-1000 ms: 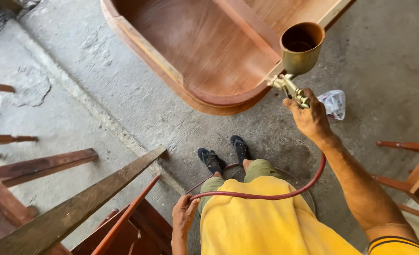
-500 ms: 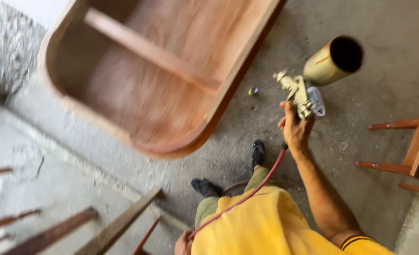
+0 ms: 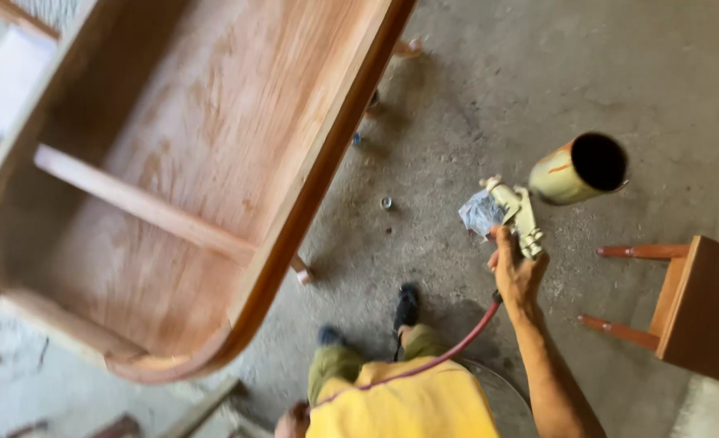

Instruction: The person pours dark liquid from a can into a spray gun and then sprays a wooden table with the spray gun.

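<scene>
The right hand (image 3: pixel 517 272) grips the handle of a spray gun (image 3: pixel 515 212), held above the concrete floor (image 3: pixel 473 89). Its cup (image 3: pixel 578 169) tilts up to the right, mouth open toward the camera, and a red hose (image 3: pixel 457 345) trails back. The left hand (image 3: pixel 293 422), at the lower edge, is barely visible; its grip cannot be told. The wooden tabletop (image 3: pixel 173 170) lies upside down to the left.

Your spray gun (image 3: pixel 515 215) was up in the air over the concrete floor (image 3: pixel 538 81), well clear of it. Its pale metal body stood tilted, the cream-yellow cup (image 3: pixel 574 169) tipped sideways with its dark open mouth facing the camera. A red hose (image 3: pixel 457 345) trailed from the handle, and crumpled clear plastic (image 3: pixel 479 213) clung beside the nozzle.
</scene>
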